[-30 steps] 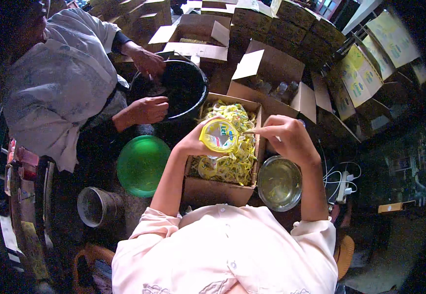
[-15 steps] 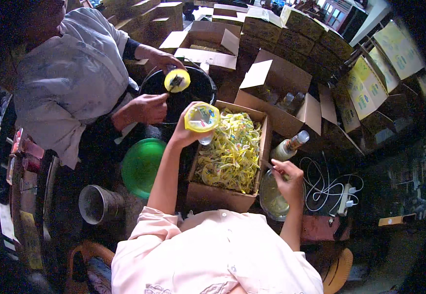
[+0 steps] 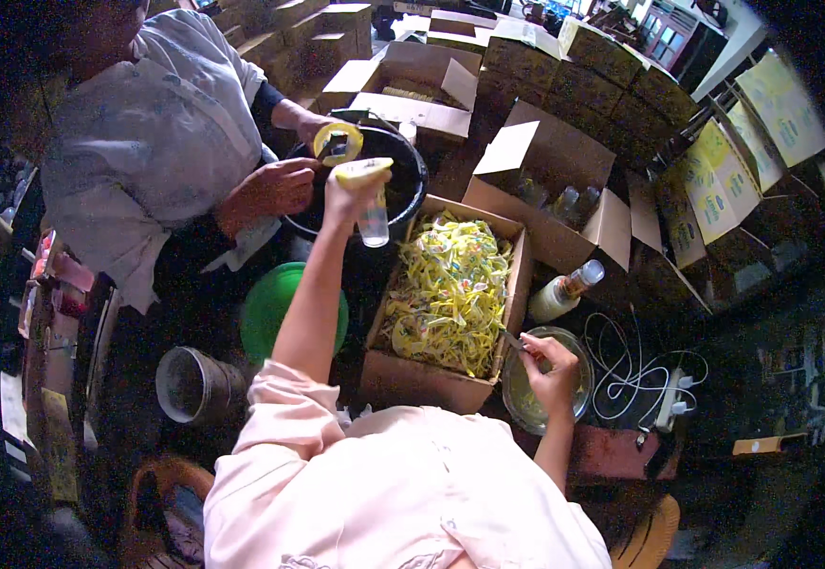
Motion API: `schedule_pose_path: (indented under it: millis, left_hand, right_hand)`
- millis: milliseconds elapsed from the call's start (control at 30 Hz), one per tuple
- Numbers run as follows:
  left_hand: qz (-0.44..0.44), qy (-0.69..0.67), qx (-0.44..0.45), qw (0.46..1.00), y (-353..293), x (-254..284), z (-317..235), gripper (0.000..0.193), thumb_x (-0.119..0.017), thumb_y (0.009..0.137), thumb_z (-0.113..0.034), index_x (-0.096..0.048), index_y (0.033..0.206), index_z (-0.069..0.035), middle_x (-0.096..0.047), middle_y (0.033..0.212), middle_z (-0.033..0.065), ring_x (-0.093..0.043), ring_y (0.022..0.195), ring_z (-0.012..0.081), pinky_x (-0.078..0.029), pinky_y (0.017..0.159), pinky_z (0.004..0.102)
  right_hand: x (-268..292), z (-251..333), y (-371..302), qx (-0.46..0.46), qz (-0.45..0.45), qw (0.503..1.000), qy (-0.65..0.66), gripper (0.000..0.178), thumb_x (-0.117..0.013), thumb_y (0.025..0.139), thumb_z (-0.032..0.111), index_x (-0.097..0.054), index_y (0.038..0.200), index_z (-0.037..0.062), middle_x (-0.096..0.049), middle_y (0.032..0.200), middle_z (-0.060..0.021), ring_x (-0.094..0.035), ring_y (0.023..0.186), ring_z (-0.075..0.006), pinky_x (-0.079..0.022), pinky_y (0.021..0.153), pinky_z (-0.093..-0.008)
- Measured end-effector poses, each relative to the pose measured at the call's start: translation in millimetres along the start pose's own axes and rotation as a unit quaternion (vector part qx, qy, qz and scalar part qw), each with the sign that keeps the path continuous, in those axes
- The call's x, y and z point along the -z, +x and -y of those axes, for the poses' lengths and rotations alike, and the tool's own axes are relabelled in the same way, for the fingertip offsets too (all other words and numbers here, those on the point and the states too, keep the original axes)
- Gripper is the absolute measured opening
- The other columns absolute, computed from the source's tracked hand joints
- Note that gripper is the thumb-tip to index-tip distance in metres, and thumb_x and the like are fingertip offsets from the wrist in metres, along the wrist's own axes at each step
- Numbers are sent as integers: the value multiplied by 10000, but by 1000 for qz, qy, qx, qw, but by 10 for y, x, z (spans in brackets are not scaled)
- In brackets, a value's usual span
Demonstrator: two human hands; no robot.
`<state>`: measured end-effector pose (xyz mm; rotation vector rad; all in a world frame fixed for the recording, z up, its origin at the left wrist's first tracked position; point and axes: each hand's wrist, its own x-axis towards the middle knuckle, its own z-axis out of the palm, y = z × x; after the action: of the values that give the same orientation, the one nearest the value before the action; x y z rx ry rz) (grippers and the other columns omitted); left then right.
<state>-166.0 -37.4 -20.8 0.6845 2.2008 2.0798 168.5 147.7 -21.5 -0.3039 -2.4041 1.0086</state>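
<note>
My left hand [image 3: 354,194] is stretched far forward, closed around a clear plastic cup [image 3: 373,228] with a broad yellow-edged top [image 3: 363,169]. The cup hangs beside the rim of a black bucket [image 3: 422,180]. Close behind it, a co-worker's hand [image 3: 291,185] works with a dark tool at another yellow-rimmed cup [image 3: 339,141]. With fingers pinched, my right hand [image 3: 553,368] grips a thin, short tool [image 3: 511,339], its exact kind unclear. The tool points over the edge of a cardboard box [image 3: 431,377] full of crumpled yellow-and-white labels [image 3: 452,294]. Below that hand sits a clear bowl [image 3: 523,414].
A glass bottle [image 3: 564,289] stands right of the label box. White cables [image 3: 621,365] and a power strip [image 3: 669,394] lie further right. An open carton [image 3: 545,228] holds bottles. A green basin [image 3: 284,308] and a grey bucket [image 3: 190,384] are at left.
My left hand has moved forward and left with the cup, turning its top away from me. My right hand has shifted slightly down, and the thin tool now shows at the box edge.
</note>
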Motion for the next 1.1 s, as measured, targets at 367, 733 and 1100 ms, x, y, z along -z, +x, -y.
schedule_pose_path:
  millis: [367, 733, 1100]
  left_hand:
    - [436, 522, 441, 586, 815, -108, 242, 291, -673, 583, -350, -628, 790, -150, -613, 835, 71, -564, 680, 196, -453, 660, 349]
    - [302, 838, 186, 414, 883, -572, -33, 462, -677, 657, -326, -537, 1057, -142, -547, 1064, 55, -547, 919, 220, -423, 777, 430]
    - [157, 897, 65, 409, 384, -635, 306, 499, -698, 664, -262, -531, 1104, -96, -515, 1081, 70, -526, 942, 228, -419, 753, 444]
  right_hand:
    - [30, 28, -128, -31, 8, 999, 5, 287, -641, 653, -55, -641, 912, 68, -613, 743, -80, -594, 648, -163, -470, 596, -250]
    - [12, 2, -177, -42, 3, 999, 13, 307, -615, 652, -64, -636, 927, 71, -616, 759, -78, -597, 665, -168, -472, 625, -257]
    - [-58, 47, -226, -26, -6, 999, 31, 293, -628, 639, -76, -638, 906, 44, -603, 708, -72, -579, 617, -135, -457, 565, -236]
